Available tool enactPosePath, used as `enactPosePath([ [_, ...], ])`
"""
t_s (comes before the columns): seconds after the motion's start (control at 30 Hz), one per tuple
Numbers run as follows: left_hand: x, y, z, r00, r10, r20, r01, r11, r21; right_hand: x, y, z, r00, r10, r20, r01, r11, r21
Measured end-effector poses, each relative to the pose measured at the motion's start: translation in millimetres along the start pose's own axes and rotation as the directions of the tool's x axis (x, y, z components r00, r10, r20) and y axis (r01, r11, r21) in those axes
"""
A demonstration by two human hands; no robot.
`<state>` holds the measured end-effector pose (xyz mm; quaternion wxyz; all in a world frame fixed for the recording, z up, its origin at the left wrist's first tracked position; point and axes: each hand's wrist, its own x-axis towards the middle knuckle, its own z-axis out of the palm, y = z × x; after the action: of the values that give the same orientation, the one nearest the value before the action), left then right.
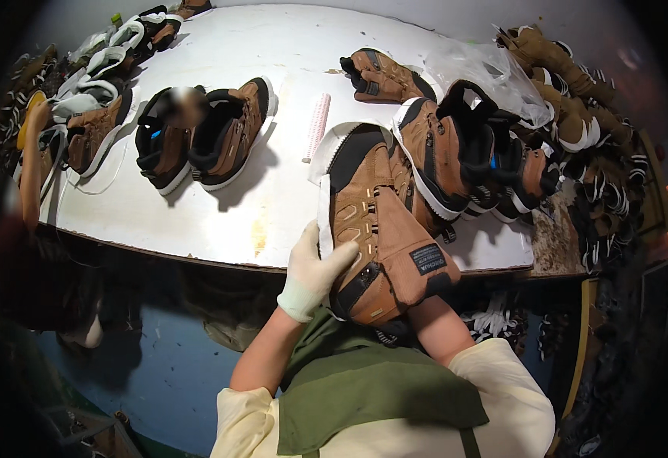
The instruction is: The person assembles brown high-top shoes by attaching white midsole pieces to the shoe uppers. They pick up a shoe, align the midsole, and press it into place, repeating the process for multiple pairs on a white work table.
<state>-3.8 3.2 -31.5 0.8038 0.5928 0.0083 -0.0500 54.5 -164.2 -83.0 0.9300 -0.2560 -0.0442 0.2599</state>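
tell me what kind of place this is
Probably a shoe workshop or factory: a gloved left hand grips a brown shoe, similar shoes stand on a white table, and more footwear is heaped at the right.

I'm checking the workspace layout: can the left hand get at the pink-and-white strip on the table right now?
Probably yes, once free: the left hand grips a brown shoe, but the white tabletop beside it seems to leave a way to the pink-and-white strip.
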Motion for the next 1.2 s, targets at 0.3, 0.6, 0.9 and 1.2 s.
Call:
enactPosePath([
  [0.3, 0.8, -15.9, -4.1, 0.999, -0.015, -0.049, -0.002, 0.942, -0.336, 3.1, 1.6, -2.8, 1.000, 0.009, 0.010, -0.009, 1.000, 0.001],
  [0.6, 13.1, -13.6, -22.1, 0.999, 0.018, -0.030, -0.032, 0.821, -0.571, -20.2, -19.3, -24.5, 0.998, -0.019, -0.055, 0.010, 0.988, -0.151],
  [0.9, 19.0, -26.7, -34.9, 0.993, 0.024, -0.114, -0.084, 0.827, -0.556, -77.8, -49.6, 66.1, 0.705, -0.539, 0.460, 0.364, -0.282, -0.888],
  [1.2, 18.5, -38.4, -39.0, 0.987, 0.136, -0.091, -0.164, 0.825, -0.541, -49.8, -56.6, 70.8, 0.669, -0.305, 0.678, 0.364, -0.661, -0.656],
])
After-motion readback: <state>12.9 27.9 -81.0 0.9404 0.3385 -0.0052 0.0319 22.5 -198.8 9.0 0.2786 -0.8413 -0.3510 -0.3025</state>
